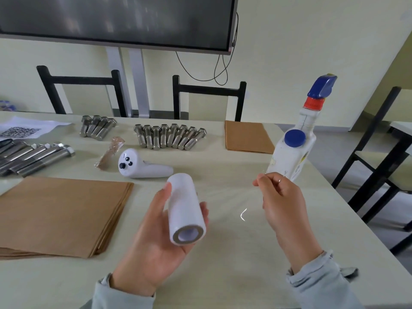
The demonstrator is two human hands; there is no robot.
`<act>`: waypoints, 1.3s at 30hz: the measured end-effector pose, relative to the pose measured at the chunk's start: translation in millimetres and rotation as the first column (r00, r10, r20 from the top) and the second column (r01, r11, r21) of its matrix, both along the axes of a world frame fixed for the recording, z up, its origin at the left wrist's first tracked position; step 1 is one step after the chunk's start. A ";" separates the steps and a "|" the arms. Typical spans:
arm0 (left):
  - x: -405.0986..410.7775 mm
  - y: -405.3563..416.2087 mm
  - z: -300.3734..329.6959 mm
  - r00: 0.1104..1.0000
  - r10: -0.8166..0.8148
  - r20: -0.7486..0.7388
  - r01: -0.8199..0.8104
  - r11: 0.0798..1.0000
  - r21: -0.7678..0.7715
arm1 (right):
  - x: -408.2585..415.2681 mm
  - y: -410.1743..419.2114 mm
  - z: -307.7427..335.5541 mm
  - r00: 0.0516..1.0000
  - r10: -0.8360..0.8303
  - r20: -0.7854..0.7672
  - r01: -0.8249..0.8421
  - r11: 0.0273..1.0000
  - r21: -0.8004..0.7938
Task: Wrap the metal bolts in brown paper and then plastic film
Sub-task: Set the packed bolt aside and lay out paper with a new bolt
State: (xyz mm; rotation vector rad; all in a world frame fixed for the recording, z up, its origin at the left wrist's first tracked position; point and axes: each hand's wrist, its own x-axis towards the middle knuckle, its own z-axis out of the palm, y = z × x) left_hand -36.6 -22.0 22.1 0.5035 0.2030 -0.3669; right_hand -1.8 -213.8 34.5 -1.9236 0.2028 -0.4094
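Between both hands: left hand (156,237) grips film roll (186,208); right hand (283,201) pinches film.

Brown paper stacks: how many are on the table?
2. A large brown paper stack lies near left; a smaller brown paper stack lies at the far edge, beside the spray bottle.

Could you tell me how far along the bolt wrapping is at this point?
One brown-paper and film-wrapped bolt already lies finished. The left hand holds the white roll of plastic film; the right hand pinches its clear film end. The row of bare steel bolts remains unwrapped.
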 end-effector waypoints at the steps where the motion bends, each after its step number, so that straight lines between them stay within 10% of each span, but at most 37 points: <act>1: 0.9 -0.9 2.0 0.998 0.060 -0.023 -0.059 0.996 0.068 | 0.1 -0.7 1.1 1.000 0.007 0.003 -0.007 1.000 -0.007; 16: 16.4 20.7 13.5 0.991 0.130 -0.024 -0.111 0.917 0.384 | 2.7 -38.2 -6.0 0.995 -0.079 -0.066 0.053 0.942 -0.331; 24: 12.4 38.9 1.8 0.994 -0.001 -0.105 0.004 1.000 0.026 | 2.5 -51.8 -14.8 0.984 -0.120 -0.133 0.062 0.926 -0.373; 30: 10.2 37.5 5.2 1.000 0.001 -0.013 0.001 0.978 0.210 | 5.2 -60.1 -10.6 0.983 -0.126 -0.135 0.067 0.923 -0.378; 39: 10.5 52.9 13.8 0.997 -0.068 -0.033 0.069 0.997 0.044 | 6.4 -63.6 -13.8 0.976 -0.160 -0.146 0.089 0.912 -0.401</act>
